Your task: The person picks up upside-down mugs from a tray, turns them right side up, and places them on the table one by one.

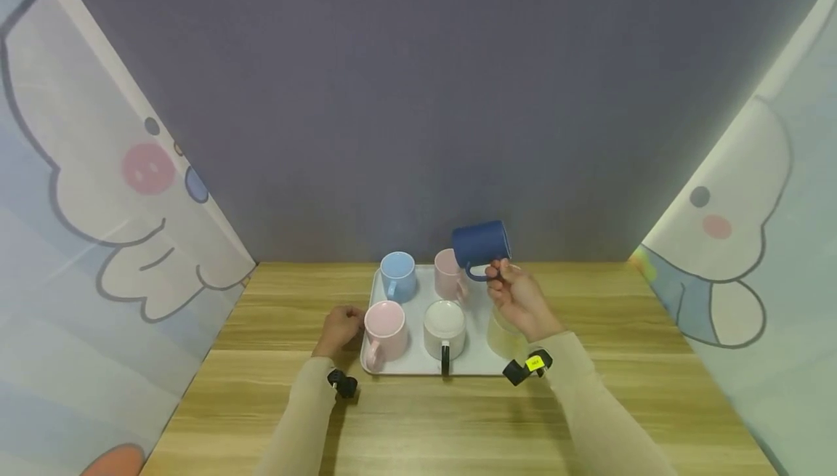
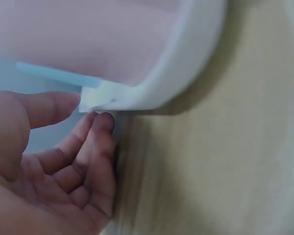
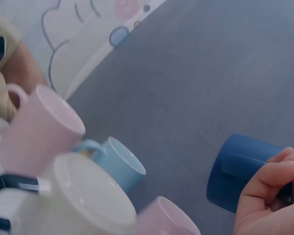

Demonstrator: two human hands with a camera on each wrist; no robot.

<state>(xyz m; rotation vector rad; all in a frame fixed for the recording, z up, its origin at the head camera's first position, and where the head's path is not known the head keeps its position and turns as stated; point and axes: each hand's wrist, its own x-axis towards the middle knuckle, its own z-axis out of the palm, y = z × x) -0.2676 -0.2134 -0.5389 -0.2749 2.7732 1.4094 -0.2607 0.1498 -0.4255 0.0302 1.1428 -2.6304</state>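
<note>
My right hand grips a navy blue mug by its handle. The mug is tipped on its side, raised above the back right of a white tray. In the right wrist view, curled fingers wrap the handle of the blue mug. My left hand is at the tray's left edge, beside a pink mug. Close up, the left thumb and fingers pinch the white tray rim.
On the tray stand a light blue mug and another pink mug at the back. Along the front are a white mug with a black handle and a cream mug, partly behind my right hand. A grey wall rises behind the wooden table.
</note>
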